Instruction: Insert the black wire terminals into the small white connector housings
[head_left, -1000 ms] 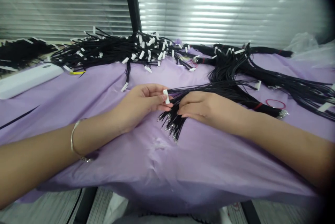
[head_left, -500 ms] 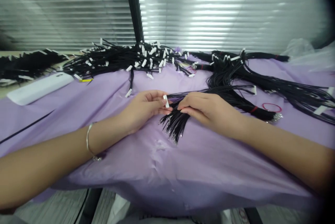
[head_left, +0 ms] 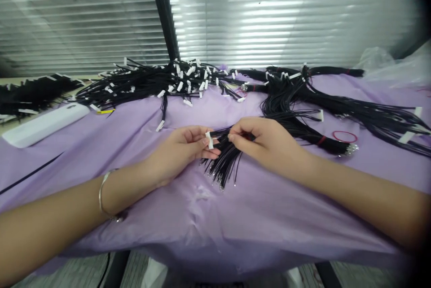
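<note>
In my left hand [head_left: 183,146] I pinch a white connector [head_left: 210,140] between thumb and fingers, its long axis running away from me, slightly tilted, and its wires leading off toward my right hand [head_left: 266,140]. Between and below my hands, black wires [head_left: 224,162] fan out, metal tips pointing toward me. My right thumb and forefinger pinch at those wires, how many I cannot tell, with the hand's back turned up and the forearm slanting in from the right

Left fingers [head_left: 199,145] around a white connector [head_left: 210,140], right fingers [head_left: 245,143] on black wires [head_left: 222,164], purple cloth [head_left: 269,220] beneath.
</note>
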Demonstrator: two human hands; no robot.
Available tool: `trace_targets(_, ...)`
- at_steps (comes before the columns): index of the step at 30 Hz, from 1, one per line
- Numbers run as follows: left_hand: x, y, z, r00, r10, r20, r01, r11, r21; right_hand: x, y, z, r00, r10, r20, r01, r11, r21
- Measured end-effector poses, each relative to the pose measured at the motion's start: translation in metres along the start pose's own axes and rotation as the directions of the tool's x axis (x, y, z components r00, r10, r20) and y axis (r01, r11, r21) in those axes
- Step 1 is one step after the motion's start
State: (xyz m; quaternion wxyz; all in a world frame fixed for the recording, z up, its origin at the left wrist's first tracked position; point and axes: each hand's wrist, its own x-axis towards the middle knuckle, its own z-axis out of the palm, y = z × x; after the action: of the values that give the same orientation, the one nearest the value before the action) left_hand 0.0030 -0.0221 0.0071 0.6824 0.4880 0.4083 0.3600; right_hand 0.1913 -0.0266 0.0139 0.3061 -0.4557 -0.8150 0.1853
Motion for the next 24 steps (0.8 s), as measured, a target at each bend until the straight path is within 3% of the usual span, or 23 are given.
trace_targets(24,0.0018,-0.0049,-0.0052,0.998,0.001,0.063,-0.004,0.999,0.053,0.0012,-0.0007,0.0021,0.999,0.035,0.012,-0.035,0.999,-0.037)
